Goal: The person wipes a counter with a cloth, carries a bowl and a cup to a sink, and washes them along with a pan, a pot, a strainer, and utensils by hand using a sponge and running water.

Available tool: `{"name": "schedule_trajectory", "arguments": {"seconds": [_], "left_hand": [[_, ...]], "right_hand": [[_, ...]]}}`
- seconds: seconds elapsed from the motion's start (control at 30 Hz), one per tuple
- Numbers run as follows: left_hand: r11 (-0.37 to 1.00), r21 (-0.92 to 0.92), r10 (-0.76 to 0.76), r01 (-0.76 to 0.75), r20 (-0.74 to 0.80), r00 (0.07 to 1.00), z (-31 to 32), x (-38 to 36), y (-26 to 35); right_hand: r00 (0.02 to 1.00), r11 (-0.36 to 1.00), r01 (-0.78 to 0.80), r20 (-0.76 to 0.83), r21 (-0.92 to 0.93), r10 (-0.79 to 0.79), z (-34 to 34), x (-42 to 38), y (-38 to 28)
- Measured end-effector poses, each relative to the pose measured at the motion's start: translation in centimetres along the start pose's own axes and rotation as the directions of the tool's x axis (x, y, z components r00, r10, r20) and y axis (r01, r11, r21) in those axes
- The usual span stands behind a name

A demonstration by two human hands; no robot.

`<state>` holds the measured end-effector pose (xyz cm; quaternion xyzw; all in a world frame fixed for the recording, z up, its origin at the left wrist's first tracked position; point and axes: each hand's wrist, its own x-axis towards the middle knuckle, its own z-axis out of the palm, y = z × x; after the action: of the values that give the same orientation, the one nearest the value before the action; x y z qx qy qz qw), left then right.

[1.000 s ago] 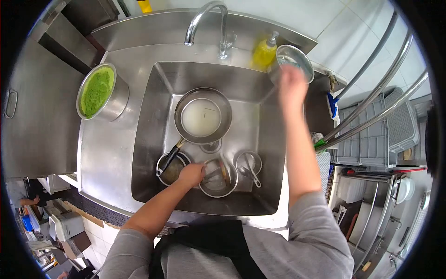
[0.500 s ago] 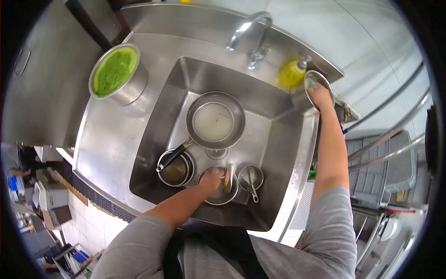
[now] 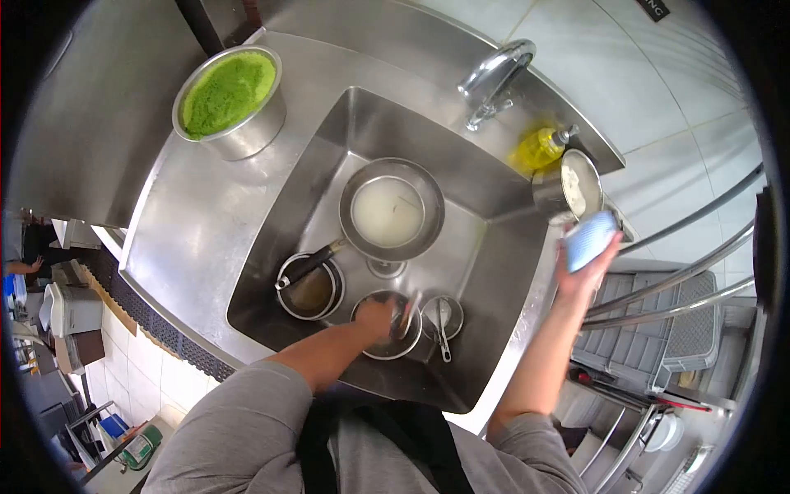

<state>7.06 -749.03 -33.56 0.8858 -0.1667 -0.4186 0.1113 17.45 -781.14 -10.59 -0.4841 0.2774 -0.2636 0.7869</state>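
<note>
Showing nearest, 6 o'clock in the sink point(image 3: 504, 276): left hand point(image 3: 377, 319) inside a steel bowl point(image 3: 393, 347), blurred, can't tell if it grips. Right hand point(image 3: 583, 280) at 3 o'clock, fingers curled round a light-blue sponge point(image 3: 591, 239). Sponge looks light, soft, likely slippery if wet; squeeze across its broad sides. Farther, 2 o'clock: steel pot point(image 3: 551, 194) beside yellow soap bottle point(image 3: 538, 150), something white inside the pot.

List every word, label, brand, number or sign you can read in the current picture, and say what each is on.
"NC": the end of a word on a black sign, cut off by the top edge.
Green container at lower left: marking too small and blurred to read.
Blue sponge in the right hand: no readable text.
</note>
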Motion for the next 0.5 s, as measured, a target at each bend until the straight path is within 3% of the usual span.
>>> {"name": "schedule_trajectory", "arguments": {"seconds": [0.03,0.07,0.1,0.13,0.17,0.2,0.23,0.27,0.3,0.33,0.37,0.4,0.47,0.5], "left_hand": [[0.999,-0.031,0.028,-0.028,0.006,1.0,-0.6,0.1,0.1],[0.999,-0.026,0.041,-0.04,0.023,0.999,-1.2,0.0,0.2],[0.996,-0.052,0.073,-0.071,0.033,0.997,-1.6,-0.3,0.1],[0.992,-0.076,0.105,-0.102,0.045,0.993,-2.1,-0.6,0.1],[0.993,-0.101,0.064,-0.06,0.031,0.998,-3.0,-0.9,0.2],[0.991,-0.13,0.019,-0.016,0.023,1.0,-3.6,-1.5,0.3],[0.986,-0.159,0.042,-0.045,-0.022,0.999,-4.6,-1.9,0.2],[0.98,-0.184,0.062,-0.075,-0.072,0.995,-5.3,-2.0,-0.3],[0.982,-0.172,0.074,-0.084,-0.061,0.995,-5.3,-1.5,-1.0],[0.871,-0.447,0.133,-0.202,-0.182,0.974,-4.9,-0.7,-1.9],[0.673,-0.666,0.146,-0.323,-0.308,0.94,-4.5,-0.5,-2.2],[0.677,-0.66,0.156,-0.325,-0.303,0.94,-4.6,-1.2,-1.7],[0.439,-0.846,0.063,-0.302,-0.306,0.95,-4.9,-3.0,-0.3],[0.137,-0.978,0.043,-0.16,-0.155,0.987,-4.9,-3.3,-0.4]], "right_hand": [[0.928,0.956,-0.27,0.298,0.117,0.226,-0.5,-3.0,1.5],[0.907,0.905,-0.386,0.254,0.18,0.337,1.0,-6.8,3.2],[0.869,0.827,-0.486,0.051,0.282,0.493,1.0,-9.2,5.8],[0.783,0.765,-0.619,0.223,0.179,0.581,-1.5,-10.5,8.6],[0.698,0.699,-0.708,0.251,0.1,0.67,-3.0,-12.3,11.0],[0.624,0.626,-0.779,0.152,0.042,0.766,-4.6,-13.9,13.2],[0.561,0.582,-0.813,0.221,-0.035,0.797,-5.9,-15.6,14.8],[0.604,0.639,-0.749,0.215,-0.174,0.767,-7.6,-17.2,17.6],[0.547,0.569,-0.779,0.16,-0.262,0.822,-8.2,-19.0,19.2],[0.569,0.624,-0.682,0.261,-0.381,0.78,-8.6,-20.9,20.2],[0.666,0.644,-0.441,0.253,-0.625,0.702,-6.8,-22.8,19.9],[0.749,0.617,0.072,0.451,-0.784,0.485,-4.6,-24.1,19.4],[0.748,0.422,0.293,0.481,-0.858,0.458,-2.4,-23.5,20.7],[0.772,0.379,0.291,0.45,-0.878,0.449,-1.7,-22.4,20.9]]}}
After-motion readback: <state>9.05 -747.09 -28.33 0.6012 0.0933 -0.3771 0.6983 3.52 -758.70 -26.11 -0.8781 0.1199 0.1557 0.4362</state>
